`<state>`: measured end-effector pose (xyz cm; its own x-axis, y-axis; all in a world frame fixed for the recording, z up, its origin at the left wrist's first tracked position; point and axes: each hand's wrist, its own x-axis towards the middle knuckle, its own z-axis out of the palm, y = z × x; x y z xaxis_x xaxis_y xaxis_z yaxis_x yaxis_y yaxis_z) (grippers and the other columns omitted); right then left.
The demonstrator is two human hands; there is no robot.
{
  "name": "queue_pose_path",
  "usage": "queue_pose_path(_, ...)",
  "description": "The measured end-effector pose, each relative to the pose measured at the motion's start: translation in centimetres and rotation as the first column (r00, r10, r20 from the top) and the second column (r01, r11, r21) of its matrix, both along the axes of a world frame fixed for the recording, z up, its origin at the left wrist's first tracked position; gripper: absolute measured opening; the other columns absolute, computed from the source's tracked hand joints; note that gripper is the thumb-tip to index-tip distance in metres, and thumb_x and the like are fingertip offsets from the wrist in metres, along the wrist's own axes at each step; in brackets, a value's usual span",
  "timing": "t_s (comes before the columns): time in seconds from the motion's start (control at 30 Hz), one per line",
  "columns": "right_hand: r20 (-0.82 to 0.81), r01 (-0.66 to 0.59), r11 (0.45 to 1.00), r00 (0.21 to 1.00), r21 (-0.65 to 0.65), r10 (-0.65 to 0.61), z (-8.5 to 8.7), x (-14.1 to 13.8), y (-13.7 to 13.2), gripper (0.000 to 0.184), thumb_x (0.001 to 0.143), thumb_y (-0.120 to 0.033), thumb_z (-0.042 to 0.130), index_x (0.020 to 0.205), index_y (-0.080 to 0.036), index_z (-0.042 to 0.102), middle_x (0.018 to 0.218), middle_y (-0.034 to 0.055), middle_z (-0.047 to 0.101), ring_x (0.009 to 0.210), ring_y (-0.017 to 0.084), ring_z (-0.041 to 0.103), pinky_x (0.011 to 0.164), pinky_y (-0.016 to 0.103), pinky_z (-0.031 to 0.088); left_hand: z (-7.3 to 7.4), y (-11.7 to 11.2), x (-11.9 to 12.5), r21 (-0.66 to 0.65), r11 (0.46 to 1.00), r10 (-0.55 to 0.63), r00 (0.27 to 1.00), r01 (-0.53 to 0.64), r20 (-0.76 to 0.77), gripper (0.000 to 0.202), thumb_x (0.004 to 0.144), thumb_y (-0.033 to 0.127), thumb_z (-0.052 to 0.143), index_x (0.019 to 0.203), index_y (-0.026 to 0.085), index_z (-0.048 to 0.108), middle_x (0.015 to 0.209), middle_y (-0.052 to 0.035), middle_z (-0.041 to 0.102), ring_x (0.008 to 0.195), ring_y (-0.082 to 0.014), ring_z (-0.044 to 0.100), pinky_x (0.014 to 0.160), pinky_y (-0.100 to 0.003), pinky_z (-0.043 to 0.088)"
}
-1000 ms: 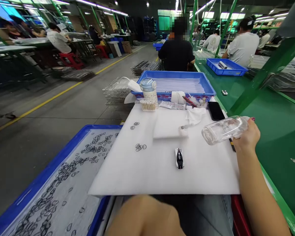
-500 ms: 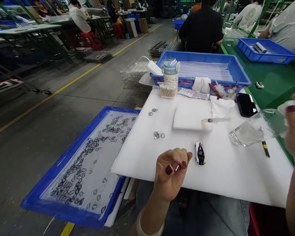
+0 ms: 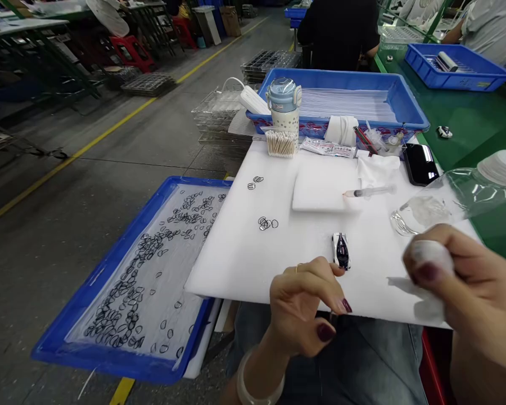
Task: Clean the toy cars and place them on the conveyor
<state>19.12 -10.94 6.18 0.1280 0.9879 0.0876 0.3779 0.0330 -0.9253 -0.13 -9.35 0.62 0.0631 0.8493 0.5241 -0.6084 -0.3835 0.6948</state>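
My left hand (image 3: 307, 306) hovers over the near edge of the white foam board (image 3: 244, 253), fingers curled in; what they hold, if anything, is hidden. Just beyond it lies a small black-and-white car-shaped part (image 3: 341, 250). My right hand (image 3: 468, 287), blurred, is closed on a white wipe (image 3: 425, 264) at the board's right front corner. A clear plastic bottle (image 3: 451, 199) with a white cap lies on its side beyond that hand, untouched.
A blue tray (image 3: 67, 343) of several small black rings sits at the left. On the board are loose rings (image 3: 267, 223), a white pad (image 3: 320, 191), a syringe (image 3: 371, 192), a phone (image 3: 419, 163), cotton swabs (image 3: 281, 143) and a cup (image 3: 283, 104). Another blue tray (image 3: 409, 109) and seated people are behind.
My right hand let go of the bottle, which now lies on the board, and came forward holding a white wipe. My left hand rose into view and turned palm down near the car-shaped part.
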Motion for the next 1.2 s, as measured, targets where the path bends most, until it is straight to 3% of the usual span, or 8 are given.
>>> queue_pose_path(0.13,0.01,-0.175,0.984,0.984,-0.006,0.176,0.3,-3.4,0.2,0.027,0.086,-0.035,0.071,0.076,-0.022,0.049,0.062,-0.0048,0.042,0.053,0.01,0.037,0.044,0.022,0.03,0.0,-0.7,0.6,0.085,0.995,0.052,0.993,-0.043,-0.102,0.028,0.083,0.039,0.077,0.072,0.018,0.062,0.059,0.0041,0.06,0.055,-0.0072,0.054,0.084,-0.027,0.051)
queue_pose_path(0.3,0.121,-0.365,0.929,0.921,-0.066,0.37,0.8,-2.5,-0.1,0.016,0.088,-0.017,0.061,0.082,-0.023,0.047,0.063,-0.0061,0.042,0.053,0.009,0.036,0.045,0.021,0.03,0.1,-1.3,0.7,0.021,1.0,0.014,0.992,-0.011,-0.128,0.03,0.085,0.045,0.073,0.07,0.021,0.061,0.057,0.0043,0.059,0.055,-0.01,0.056,0.083,-0.031,0.051)
queue_pose_path(0.5,0.07,-0.252,0.967,0.965,-0.042,0.254,1.2,-2.1,-0.7,0.016,0.091,-0.025,0.062,0.083,-0.024,0.049,0.068,-0.0036,0.046,0.055,0.011,0.039,0.045,0.023,0.032,-0.2,-1.6,0.8,0.042,0.999,-0.014,0.987,0.021,-0.159,0.03,0.084,0.047,0.073,0.07,0.022,0.063,0.057,0.0034,0.061,0.051,-0.0104,0.053,0.083,-0.033,0.052)
queue_pose_path(0.7,0.117,-0.417,0.898,0.893,-0.142,0.434,1.2,-1.7,-0.9,0.014,0.09,-0.016,0.057,0.083,-0.024,0.048,0.067,-0.0041,0.047,0.056,0.011,0.04,0.049,0.022,0.034,-0.2,-2.0,1.1,-0.028,0.999,-0.048,0.991,0.045,-0.126,0.031,0.084,0.045,0.073,0.068,0.022,0.06,0.057,0.0034,0.058,0.055,-0.0105,0.055,0.079,-0.031,0.052)
queue_pose_path(0.93,0.04,-0.29,0.954,0.955,-0.079,0.294,1.2,-2.1,-1.4,0.019,0.093,-0.03,0.061,0.081,-0.023,0.048,0.065,-0.0036,0.045,0.055,0.011,0.039,0.047,0.022,0.033,-0.2,-2.2,1.1,0.054,0.998,-0.02,0.987,0.029,-0.162,0.028,0.085,0.044,0.072,0.071,0.021,0.062,0.059,0.0032,0.06,0.053,-0.0095,0.054,0.078,-0.031,0.053)
queue_pose_path(1.0,0.057,-0.334,0.939,0.939,-0.085,0.339,1.2,-2.4,-1.3,0.02,0.091,-0.025,0.063,0.081,-0.023,0.046,0.064,-0.0054,0.042,0.054,0.01,0.036,0.046,0.022,0.031,0.0,-2.3,1.1,0.08,0.997,0.019,0.981,-0.003,-0.194,0.027,0.085,0.044,0.073,0.072,0.022,0.064,0.061,0.0025,0.062,0.052,-0.01,0.054,0.078,-0.032,0.053)
queue_pose_path(1.13,0.15,-0.48,0.855,0.847,-0.195,0.509,1.2,-1.1,-1.3,0.017,0.088,-0.014,0.062,0.084,-0.023,0.047,0.065,-0.0061,0.047,0.056,0.009,0.04,0.049,0.021,0.033,0.3,-2.4,0.8,0.094,0.994,0.075,0.969,-0.055,-0.233,0.028,0.085,0.046,0.073,0.071,0.022,0.064,0.059,0.0032,0.064,0.053,-0.0106,0.056,0.084,-0.034,0.054)
queue_pose_path(1.2,0.169,-0.435,0.884,0.871,-0.172,0.462,1.2,-0.2,-1.6,0.013,0.091,-0.02,0.061,0.085,-0.023,0.05,0.067,-0.005,0.051,0.057,0.011,0.044,0.05,0.022,0.035,0.3,-2.4,0.6,0.103,0.993,0.082,0.969,-0.059,-0.234,0.028,0.084,0.044,0.073,0.072,0.021,0.064,0.059,0.0034,0.064,0.053,-0.0101,0.057,0.085,-0.034,0.055)
